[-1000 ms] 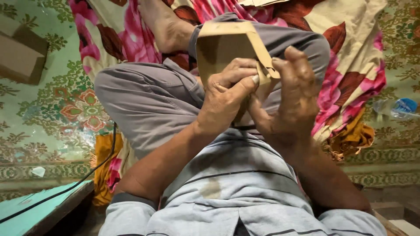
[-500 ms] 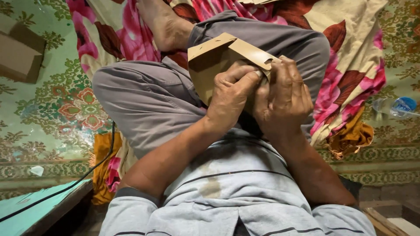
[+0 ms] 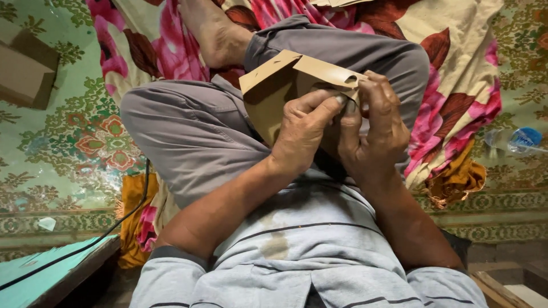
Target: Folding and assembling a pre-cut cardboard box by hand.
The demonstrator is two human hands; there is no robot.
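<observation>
I sit cross-legged in grey trousers and hold a brown paper envelope (image 3: 278,91) over my lap. My left hand (image 3: 301,128) grips its lower middle, thumb stretched up along the folded flap. My right hand (image 3: 374,122) pinches the flap's right end, where the paper curls over. The envelope is tilted, its flap edge running from upper left down to the right. Both hands touch each other at the fold.
A floral pink and cream cloth (image 3: 456,85) lies under my legs on a green patterned floor mat (image 3: 68,137). A cardboard box (image 3: 25,71) sits at the far left, a plastic bottle (image 3: 514,140) at the right, a black cable (image 3: 114,228) and turquoise board (image 3: 45,274) lower left.
The envelope has tipped from nearly upright to flatter, its flap folded over. Both hands have drawn closer together on the fold.
</observation>
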